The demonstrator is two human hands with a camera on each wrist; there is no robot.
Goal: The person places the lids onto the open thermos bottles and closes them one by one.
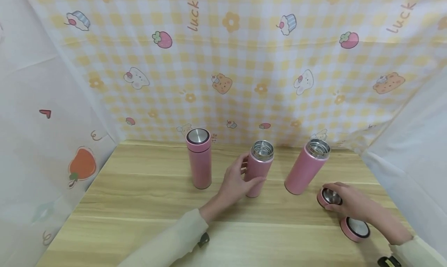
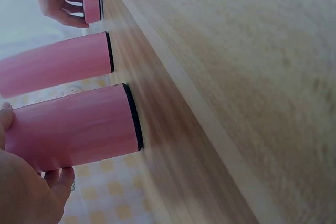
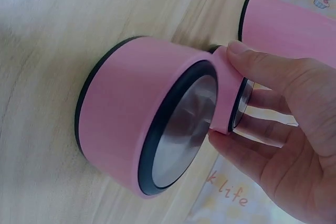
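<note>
My left hand (image 1: 237, 178) grips an uncapped pink thermos (image 1: 257, 170) around its body; in the left wrist view its dark base stands at the wooden surface. At the right, my right hand (image 1: 352, 201) pinches a pink lid (image 1: 323, 199) with a steel top, thumb and fingers on its sides. Nearer to me lies a second pink lid (image 1: 354, 229), large in front in the right wrist view. Between the hands stands another uncapped pink thermos (image 1: 304, 170), its steel mouth showing.
To the left stands a pink thermos (image 1: 200, 162) with its lid on. A yellow checked curtain (image 1: 244, 65) hangs behind the wooden table (image 1: 146, 205), and white cloth (image 1: 415, 154) bounds the right side.
</note>
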